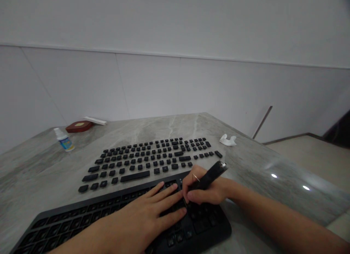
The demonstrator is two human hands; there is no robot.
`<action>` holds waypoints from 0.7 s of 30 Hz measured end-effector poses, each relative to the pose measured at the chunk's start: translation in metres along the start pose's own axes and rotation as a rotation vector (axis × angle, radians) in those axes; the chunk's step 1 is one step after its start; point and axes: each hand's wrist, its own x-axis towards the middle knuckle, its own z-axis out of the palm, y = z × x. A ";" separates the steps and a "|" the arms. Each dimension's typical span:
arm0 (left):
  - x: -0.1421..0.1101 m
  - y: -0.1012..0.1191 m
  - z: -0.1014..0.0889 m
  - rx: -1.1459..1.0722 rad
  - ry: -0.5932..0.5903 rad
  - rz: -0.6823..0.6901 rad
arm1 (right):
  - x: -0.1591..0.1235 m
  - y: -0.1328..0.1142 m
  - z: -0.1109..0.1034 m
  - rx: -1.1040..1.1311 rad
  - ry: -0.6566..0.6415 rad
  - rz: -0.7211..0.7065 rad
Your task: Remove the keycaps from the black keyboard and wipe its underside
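Nearest me, at six o'clock, lay the black plastic keyboard body [207, 240]. A white spray bottle with a blue label [65, 141] stood at ten. My left hand [139, 215] was open, fingers spread over the body; loose black keycaps [135, 176] lay in rows at twelve. My right hand [216, 193] gripped a thick black tool [213, 174], tip down. I judged that short, gentle strokes and firm bracing suited this best.

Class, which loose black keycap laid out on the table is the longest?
The black bar in the row nearest the keyboard; it is far longer than the rest.
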 end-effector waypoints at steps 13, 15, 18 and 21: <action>0.002 0.003 0.004 0.095 0.145 0.074 | 0.000 -0.002 0.009 0.038 -0.147 -0.252; 0.002 0.002 0.009 0.108 0.244 0.122 | 0.001 -0.003 0.015 0.025 -0.169 -0.302; 0.003 0.001 0.016 0.110 0.304 0.203 | 0.002 -0.001 0.023 -0.041 -0.222 -0.378; 0.004 0.000 0.021 0.117 0.299 0.245 | 0.002 0.002 0.027 -0.127 -0.237 -0.445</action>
